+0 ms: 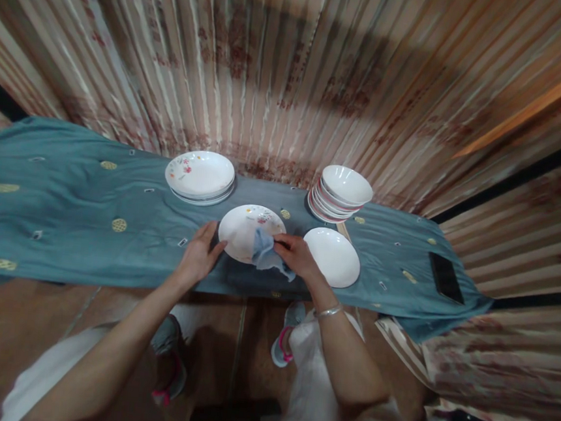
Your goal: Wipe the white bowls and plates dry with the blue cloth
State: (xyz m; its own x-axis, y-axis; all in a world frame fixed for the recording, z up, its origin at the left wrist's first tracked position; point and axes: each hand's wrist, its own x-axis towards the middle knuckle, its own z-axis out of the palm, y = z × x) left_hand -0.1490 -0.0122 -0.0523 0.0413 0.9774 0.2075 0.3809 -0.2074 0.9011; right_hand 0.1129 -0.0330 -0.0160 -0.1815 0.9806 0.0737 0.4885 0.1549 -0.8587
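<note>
- Long table (78, 219) under a blue-green patterned cloth (388, 243).
- Back left: stacked flowered plates (200, 176).
- Back right: stacked bowls (346, 189).
- Before the bowls: white dish (332, 258).
- Centre: floral plate (239, 233), resting or raised, unclear.
- Far right: flat black object (445, 277).

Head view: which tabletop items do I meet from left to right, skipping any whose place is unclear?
Stack of glossy white floral plates → single glossy white floral plate → crumpled pale blue cloth → plain white round dish → flat black rectangular device.
</note>
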